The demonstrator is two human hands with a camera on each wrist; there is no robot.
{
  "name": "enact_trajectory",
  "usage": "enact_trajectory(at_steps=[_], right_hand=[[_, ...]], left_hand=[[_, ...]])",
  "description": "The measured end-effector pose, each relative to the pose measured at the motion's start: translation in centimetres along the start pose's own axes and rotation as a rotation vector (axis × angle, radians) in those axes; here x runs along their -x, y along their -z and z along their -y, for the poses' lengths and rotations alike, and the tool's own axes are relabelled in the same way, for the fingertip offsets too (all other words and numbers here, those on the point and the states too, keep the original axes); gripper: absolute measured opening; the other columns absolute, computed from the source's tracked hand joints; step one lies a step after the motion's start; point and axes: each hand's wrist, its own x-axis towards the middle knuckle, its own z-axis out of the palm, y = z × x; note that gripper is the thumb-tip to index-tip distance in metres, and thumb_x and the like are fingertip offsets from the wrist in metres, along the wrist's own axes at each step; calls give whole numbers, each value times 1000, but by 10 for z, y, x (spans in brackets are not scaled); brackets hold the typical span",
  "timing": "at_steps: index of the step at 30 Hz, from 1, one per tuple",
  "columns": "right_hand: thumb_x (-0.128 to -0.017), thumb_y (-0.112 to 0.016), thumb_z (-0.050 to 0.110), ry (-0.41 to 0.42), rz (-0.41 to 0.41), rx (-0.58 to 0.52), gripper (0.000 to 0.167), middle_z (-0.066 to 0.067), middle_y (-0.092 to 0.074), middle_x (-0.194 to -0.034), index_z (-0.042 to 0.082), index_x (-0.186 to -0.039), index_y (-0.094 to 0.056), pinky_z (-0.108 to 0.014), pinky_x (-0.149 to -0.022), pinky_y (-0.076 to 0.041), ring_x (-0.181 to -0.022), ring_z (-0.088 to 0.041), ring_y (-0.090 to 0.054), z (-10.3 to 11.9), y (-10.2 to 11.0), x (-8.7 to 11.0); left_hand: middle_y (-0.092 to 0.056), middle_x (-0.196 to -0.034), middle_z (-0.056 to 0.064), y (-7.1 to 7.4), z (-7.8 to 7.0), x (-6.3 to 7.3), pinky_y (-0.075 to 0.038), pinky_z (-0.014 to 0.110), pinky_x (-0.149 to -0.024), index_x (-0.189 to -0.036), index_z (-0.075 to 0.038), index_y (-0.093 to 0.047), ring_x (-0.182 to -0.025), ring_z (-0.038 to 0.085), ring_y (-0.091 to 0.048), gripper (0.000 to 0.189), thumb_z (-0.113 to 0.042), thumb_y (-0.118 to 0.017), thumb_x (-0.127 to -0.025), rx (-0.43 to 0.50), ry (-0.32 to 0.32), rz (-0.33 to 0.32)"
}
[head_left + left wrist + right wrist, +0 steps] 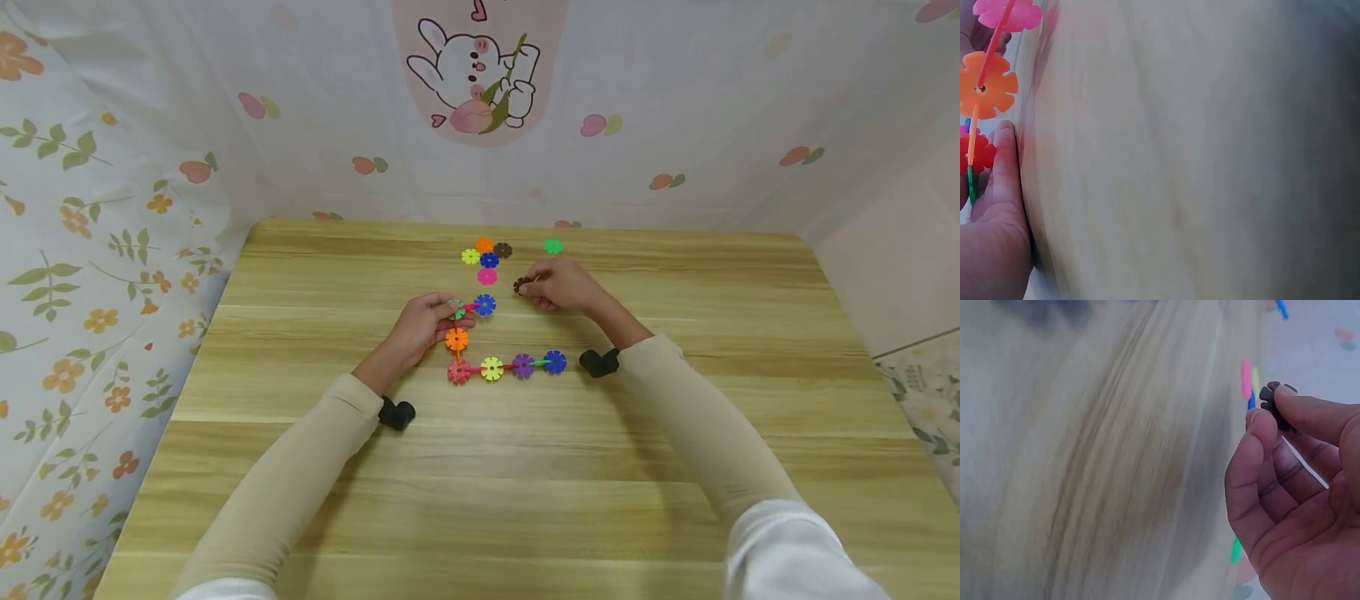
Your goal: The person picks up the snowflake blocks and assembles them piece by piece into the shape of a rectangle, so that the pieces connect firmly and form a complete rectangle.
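Observation:
My left hand [418, 332] pinches the green snowflake disc [457, 311] at the upper corner of a linked chain of notched plastic discs. From there the chain runs down through an orange disc [457, 339] to a red disc [459, 372]. Rightward it goes on through a yellow disc [492, 369] and a purple disc [523, 365] to a blue disc [555, 361]. Another blue disc [485, 305] ends the short upper arm. Between thumb and fingertips, my right hand [1297, 481] pinches a brown snowflake disc [1269, 397], partly covered by the thumb.
Loose discs lie toward the back: orange [484, 244], yellow [470, 257], dark blue [489, 261], brown [503, 250] and pink [487, 277]. A green one [553, 247] sits behind my right hand. A patterned cloth [315, 100] hangs beyond the wooden table [480, 483].

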Motion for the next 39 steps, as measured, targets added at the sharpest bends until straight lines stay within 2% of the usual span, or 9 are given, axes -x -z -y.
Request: enact_trajectory(at_steps=[8, 17, 28, 35, 39], right_hand=[[-94, -65, 20, 58, 7, 40, 18, -6, -58, -69, 2, -93, -68, -27, -54, -43, -58, -19, -49, 7, -7, 11], [-93, -66, 19, 91, -5, 84, 13, -7, -64, -71, 6, -95, -70, -28, -58, -49, -63, -22, -58, 10, -18, 13], [-94, -65, 15, 81, 10, 44, 13, -11, -69, -78, 4, -92, -71, -29, -64, -57, -69, -20, -63, 14, -28, 11], [-94, -64, 13, 115, 7, 86, 13, -10, -69, -75, 4, -89, -71, -28, -61, -55, -67, -20, -63, 19, -32, 11], [-93, -65, 11, 147, -11, 136, 13, -10, -68, -70, 3, -87, -72, -25, -57, -49, -61, -19, -59, 22, -35, 11]], left_hand=[[-64, -120, 22, -1, 0, 0, -54, 31, -91, -123, 5, -52, -97, 19, -70, 26, -12, -43, -104, -18, 11, 2], [-63, -123, 22, -1, -1, 1, -54, 31, -92, -127, 4, -51, -100, 20, -69, 29, -13, -42, -105, -36, 25, -6], [-62, -124, 24, -1, -1, -1, -54, 30, -91, -127, 5, -50, -98, 19, -70, 29, -12, -42, -105, -39, 34, -11], [-64, -122, 24, -2, -3, 1, -56, 27, -86, -125, 6, -52, -98, 19, -70, 29, -12, -42, -105, -44, 38, -19], [-66, -119, 23, -2, -3, 1, -56, 27, -85, -122, 6, -54, -97, 19, -71, 27, -12, -43, -105, -48, 38, -27]])
